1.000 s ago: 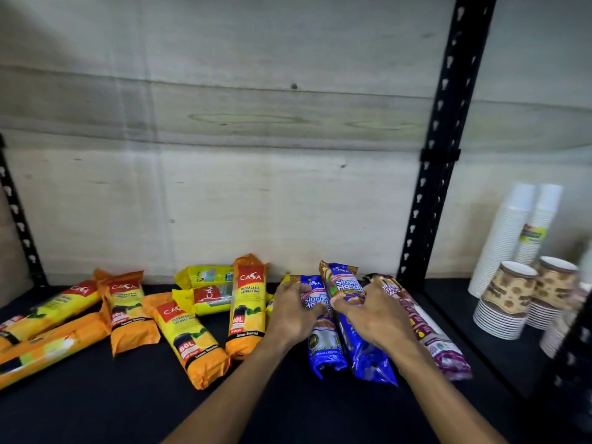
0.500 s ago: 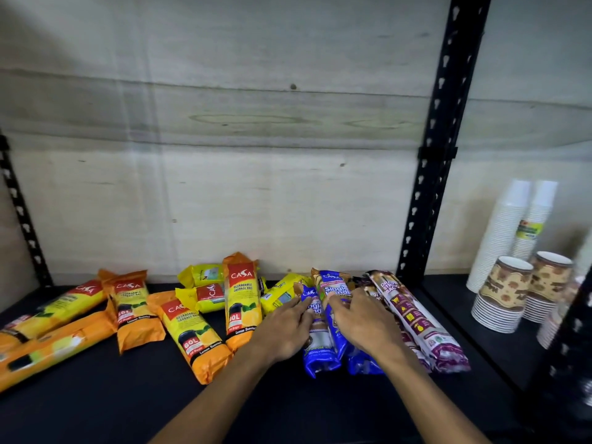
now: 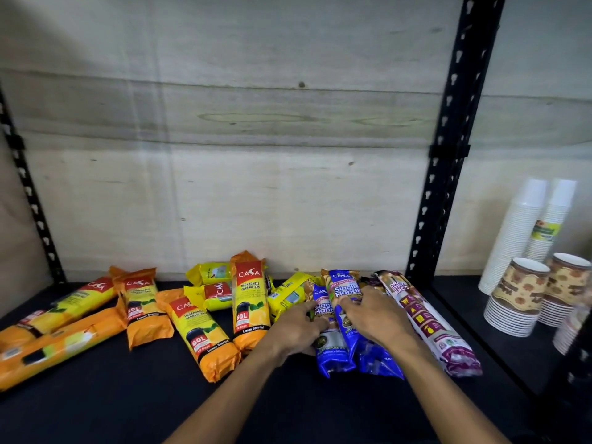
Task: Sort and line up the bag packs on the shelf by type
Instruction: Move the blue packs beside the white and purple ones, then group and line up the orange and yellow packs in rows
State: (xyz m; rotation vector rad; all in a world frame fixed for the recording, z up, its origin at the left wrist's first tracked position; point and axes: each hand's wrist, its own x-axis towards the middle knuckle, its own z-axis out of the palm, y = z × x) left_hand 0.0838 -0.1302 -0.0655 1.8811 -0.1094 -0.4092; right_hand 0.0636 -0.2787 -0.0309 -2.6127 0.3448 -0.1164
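Note:
Two blue bag packs lie side by side on the dark shelf [image 3: 288, 408], right of centre. My left hand [image 3: 296, 328] grips the left blue pack [image 3: 333, 350]; my right hand [image 3: 373, 315] rests on the right blue pack [image 3: 344, 288], fingers curled over it. A purple-and-white pack [image 3: 429, 322] lies just right of my right hand. Several orange packs [image 3: 248, 302] and smaller yellow packs [image 3: 288, 294] lie scattered at mixed angles to the left. A long orange pack [image 3: 57, 350] lies at the far left.
A black perforated upright [image 3: 448, 139] divides the shelf. Right of it stand stacks of white paper cups [image 3: 525, 225] and brown patterned cups [image 3: 519, 286]. A pale wooden back panel [image 3: 224, 187] closes the rear. Another black upright [image 3: 28, 200] stands at the left.
Both hands have slid slightly toward me along the blue packs, pulling them closer together. A yellow pack left of the blue ones has come into view. The camera has shifted a little.

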